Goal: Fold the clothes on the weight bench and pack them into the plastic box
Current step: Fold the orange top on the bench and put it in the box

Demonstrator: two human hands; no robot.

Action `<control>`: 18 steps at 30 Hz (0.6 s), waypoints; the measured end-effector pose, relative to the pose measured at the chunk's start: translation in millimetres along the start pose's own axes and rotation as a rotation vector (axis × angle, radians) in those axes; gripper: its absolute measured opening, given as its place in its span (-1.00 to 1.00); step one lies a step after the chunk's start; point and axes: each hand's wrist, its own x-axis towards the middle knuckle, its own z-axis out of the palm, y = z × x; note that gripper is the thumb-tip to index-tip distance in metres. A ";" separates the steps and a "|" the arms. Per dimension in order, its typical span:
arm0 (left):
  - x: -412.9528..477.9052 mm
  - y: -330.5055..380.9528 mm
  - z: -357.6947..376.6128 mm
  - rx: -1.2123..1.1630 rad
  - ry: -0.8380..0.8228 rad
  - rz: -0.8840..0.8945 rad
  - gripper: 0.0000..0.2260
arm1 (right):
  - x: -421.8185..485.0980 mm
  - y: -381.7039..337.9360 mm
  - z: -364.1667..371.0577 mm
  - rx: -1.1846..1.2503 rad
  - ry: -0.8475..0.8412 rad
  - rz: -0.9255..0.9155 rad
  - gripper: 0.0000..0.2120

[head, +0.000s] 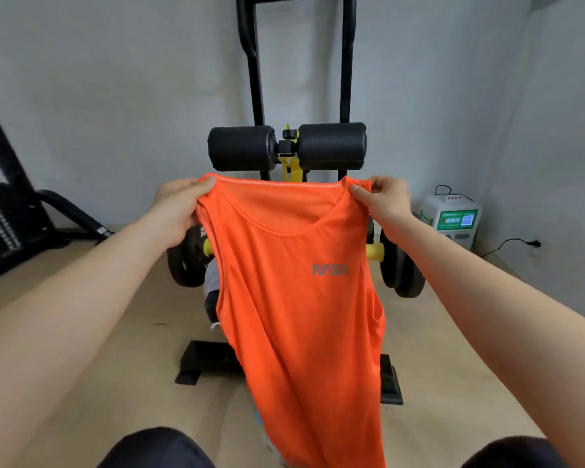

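While your left hand [178, 206] pinches one shoulder strap of the orange tank top [301, 298] and your right hand [385, 201] pinches the other, the top hangs stretched between them, logo facing you, just below the black foam rollers [331, 146], its hem out of view.

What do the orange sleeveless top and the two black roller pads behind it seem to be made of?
The orange sleeveless top: likely thin synthetic sports knit, matte; it hangs limp in soft folds. The two black cylindrical roller pads: probably foam under textured vinyl, given the woven-looking pattern and sheen; the filling is hidden.
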 end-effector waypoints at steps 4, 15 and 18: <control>36.2 -5.0 -9.5 0.249 0.078 0.062 -0.87 | 29.4 -3.0 22.8 -0.153 -0.043 0.021 -0.66; 185.0 -74.6 7.8 0.125 0.238 -0.089 -0.77 | 147.9 56.1 112.5 0.134 -0.153 0.242 -0.87; 232.7 -98.5 16.7 0.124 0.240 -0.090 -0.75 | 187.7 86.3 134.4 0.131 -0.166 0.218 -0.88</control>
